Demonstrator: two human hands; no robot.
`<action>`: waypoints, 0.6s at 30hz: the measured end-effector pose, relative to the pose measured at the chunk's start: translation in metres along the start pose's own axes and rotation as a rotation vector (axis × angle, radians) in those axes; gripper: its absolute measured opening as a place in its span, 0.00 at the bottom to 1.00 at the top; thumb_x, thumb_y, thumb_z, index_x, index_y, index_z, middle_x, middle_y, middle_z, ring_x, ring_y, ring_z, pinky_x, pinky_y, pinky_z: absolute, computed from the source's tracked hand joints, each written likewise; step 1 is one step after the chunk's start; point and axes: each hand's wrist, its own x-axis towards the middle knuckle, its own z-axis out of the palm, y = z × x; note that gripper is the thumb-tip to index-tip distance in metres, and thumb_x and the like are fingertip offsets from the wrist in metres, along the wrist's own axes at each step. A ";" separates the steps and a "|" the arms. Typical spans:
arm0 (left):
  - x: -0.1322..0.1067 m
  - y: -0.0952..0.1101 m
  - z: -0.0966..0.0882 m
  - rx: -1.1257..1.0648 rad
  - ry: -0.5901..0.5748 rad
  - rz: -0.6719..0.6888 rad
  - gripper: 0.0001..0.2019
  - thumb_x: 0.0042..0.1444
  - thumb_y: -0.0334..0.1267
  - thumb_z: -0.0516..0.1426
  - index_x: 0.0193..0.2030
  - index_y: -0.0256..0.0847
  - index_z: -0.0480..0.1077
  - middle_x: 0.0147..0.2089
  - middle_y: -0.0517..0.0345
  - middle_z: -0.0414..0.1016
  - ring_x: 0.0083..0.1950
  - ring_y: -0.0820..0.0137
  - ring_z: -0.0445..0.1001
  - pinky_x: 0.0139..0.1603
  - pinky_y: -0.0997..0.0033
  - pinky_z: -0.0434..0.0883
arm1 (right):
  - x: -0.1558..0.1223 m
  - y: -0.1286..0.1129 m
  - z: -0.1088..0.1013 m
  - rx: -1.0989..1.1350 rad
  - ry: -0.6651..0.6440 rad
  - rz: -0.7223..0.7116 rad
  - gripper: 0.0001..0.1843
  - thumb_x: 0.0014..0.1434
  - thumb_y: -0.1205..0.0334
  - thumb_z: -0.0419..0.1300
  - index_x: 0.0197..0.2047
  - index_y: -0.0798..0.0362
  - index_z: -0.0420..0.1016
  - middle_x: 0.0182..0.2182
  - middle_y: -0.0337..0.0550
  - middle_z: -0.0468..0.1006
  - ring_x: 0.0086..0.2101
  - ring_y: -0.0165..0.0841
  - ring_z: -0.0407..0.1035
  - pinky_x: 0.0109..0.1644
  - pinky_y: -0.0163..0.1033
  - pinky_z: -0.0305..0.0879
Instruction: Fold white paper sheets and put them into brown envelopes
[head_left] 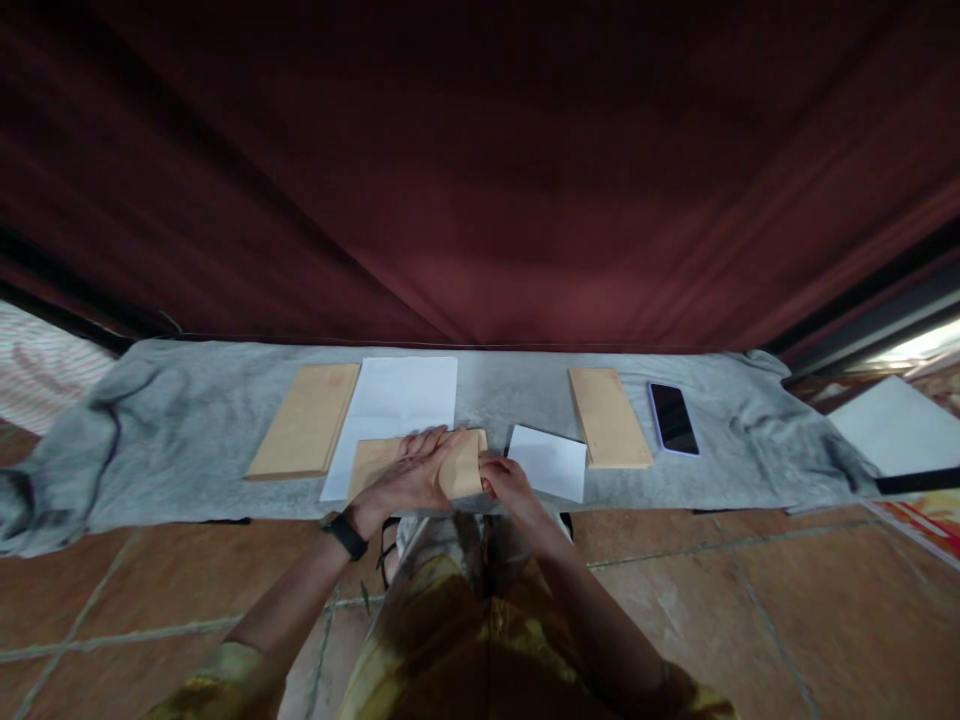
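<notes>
A brown envelope [367,462] lies on the grey cloth [187,420] in front of me. My left hand [415,475] rests flat on it with fingers stretched out, pressing it down. My right hand [507,482] pinches the envelope's right end, fingers closed on its edge or flap. A folded white sheet [549,462] lies just right of my right hand. Part of a larger white sheet [397,398] shows under and behind the envelope.
A stack of brown envelopes [306,420] lies at the left and another stack [608,417] at the right. A black phone [673,418] sits beside the right stack. Dark red curtain hangs behind. White paper [892,425] lies far right on the tiled floor.
</notes>
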 end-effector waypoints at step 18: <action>0.000 0.004 -0.006 0.043 0.032 0.073 0.60 0.42 0.43 0.67 0.77 0.43 0.36 0.77 0.40 0.46 0.77 0.47 0.46 0.74 0.45 0.43 | 0.004 -0.009 0.004 -0.038 -0.100 -0.085 0.09 0.57 0.60 0.59 0.25 0.50 0.71 0.26 0.36 0.71 0.33 0.32 0.66 0.39 0.36 0.63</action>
